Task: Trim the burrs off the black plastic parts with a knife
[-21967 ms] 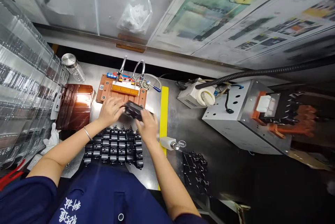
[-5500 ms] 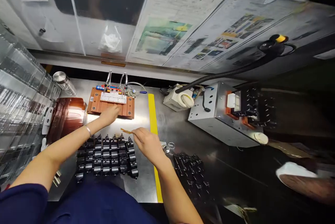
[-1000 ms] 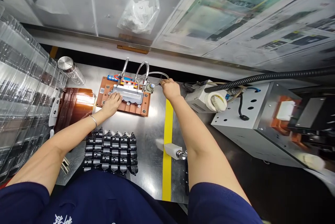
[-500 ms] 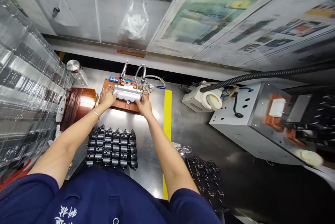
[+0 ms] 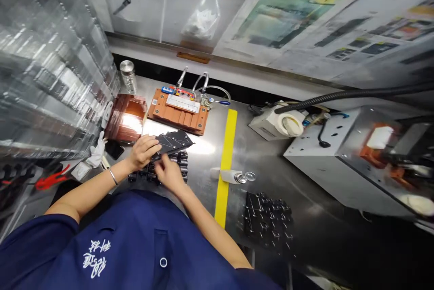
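My left hand (image 5: 144, 152) is closed on the left end of a flat black part (image 5: 176, 141) with small screw-like dots on its face. It holds the part tilted above several ribbed black parts (image 5: 181, 168) laid in a row on the metal bench. Just under the part's lower edge is my right hand (image 5: 168, 176), its fingers curled and its fingertips partly hidden; whether it grips this part or one below cannot be told. Beyond both hands stands a brown fixture (image 5: 176, 118) with a white strip (image 5: 183, 103), hoses and a blue-handled lever (image 5: 222, 102).
Left of the fixture lie a copper-coloured roll (image 5: 127, 118), a glass jar (image 5: 129, 77) and stacked clear trays (image 5: 61, 86). A yellow tape line (image 5: 228, 136) crosses the bench. Rightward are a small bottle (image 5: 232, 176), more black parts (image 5: 267, 217) and a grey machine box (image 5: 325, 159).
Both hands have left the fixture and come back toward my body. The grey-looking block they held there is gone from it, and a black part is now in my left hand.
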The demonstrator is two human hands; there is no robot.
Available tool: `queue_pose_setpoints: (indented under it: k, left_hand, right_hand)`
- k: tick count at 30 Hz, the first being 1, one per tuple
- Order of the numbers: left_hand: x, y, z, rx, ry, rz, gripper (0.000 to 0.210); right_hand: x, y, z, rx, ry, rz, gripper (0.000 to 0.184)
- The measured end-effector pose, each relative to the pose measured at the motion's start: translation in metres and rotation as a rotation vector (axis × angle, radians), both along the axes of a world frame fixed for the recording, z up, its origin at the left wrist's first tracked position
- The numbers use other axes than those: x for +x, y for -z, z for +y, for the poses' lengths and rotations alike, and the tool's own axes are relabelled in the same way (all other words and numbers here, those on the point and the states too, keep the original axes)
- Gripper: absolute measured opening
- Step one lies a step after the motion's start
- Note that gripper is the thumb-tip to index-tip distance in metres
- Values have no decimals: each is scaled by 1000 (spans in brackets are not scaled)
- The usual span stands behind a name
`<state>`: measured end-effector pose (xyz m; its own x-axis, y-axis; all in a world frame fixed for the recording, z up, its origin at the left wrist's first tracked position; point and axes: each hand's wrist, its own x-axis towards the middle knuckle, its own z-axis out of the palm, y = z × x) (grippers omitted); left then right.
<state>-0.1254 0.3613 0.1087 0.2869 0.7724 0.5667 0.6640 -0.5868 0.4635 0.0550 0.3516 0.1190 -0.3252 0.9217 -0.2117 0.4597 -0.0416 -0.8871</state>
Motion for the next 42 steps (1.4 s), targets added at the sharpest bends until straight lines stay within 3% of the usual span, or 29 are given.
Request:
queue_pose_setpoints:
  k: [3, 6, 8, 11, 13, 16, 20, 23, 25, 27, 28, 31, 33, 36, 39, 42]
  left_hand:
    - [-20, -37, -11, 278, 16, 101, 32]
    - [-60, -101, -34, 374, -240, 198, 39]
    - [-92, -151, -55, 493, -501, 278, 45]
    - [-139, -214, -83, 608, -908, 321, 56]
    - [-169, -237, -92, 530, -1073, 301, 57]
    - [-204, -246, -88, 263, -1234, 350, 52]
    - [-215, -234, -78, -144, -1225, 409, 42]
    - [-186, -209, -78, -95, -1123, 260, 43]
    - [-159, -180, -74, -181, -972, 34, 37]
    - [-138, -142, -63, -640, -791, -245, 34]
    - [-132, -120, -54, -910, -769, -407, 35]
    - [-131, -60, -16, -1133, -735, -534, 45]
    - [-136, -31, 8, -1176, -700, -603, 40]
    - [-138, -8, 28, -1172, -617, -688, 28]
    - [-126, -2, 29, -1107, -503, -728, 29]
    - [-107, -6, 23, -995, -369, -720, 29]
  right_hand:
    - [-12, -21, -23, -133, -308, 320, 37]
    - [-1, -19, -7, -131, -211, 448, 46]
    - [-2, -6, 17, -29, -111, 319, 44]
    - [-34, 14, 47, 262, -252, -75, 41]
    - [-70, 24, 56, 422, -384, -267, 41]
    - [-126, 34, 60, 487, -467, -363, 52]
    - [-170, 51, 55, 482, -559, -489, 74]
    - [-173, 60, 51, 470, -604, -532, 49]
    - [-167, 61, 52, 463, -622, -529, 31]
    - [-160, 56, 54, 460, -618, -515, 32]
    - [-155, 53, 54, 461, -609, -504, 34]
    - [-140, 39, 45, 469, -603, -441, 34]
    - [-128, 31, 33, 461, -625, -379, 32]
    - [-113, 20, 16, 418, -660, -274, 26]
    - [-106, 13, 19, 357, -631, -159, 22]
    - [-106, 6, 40, 311, -418, -101, 33]
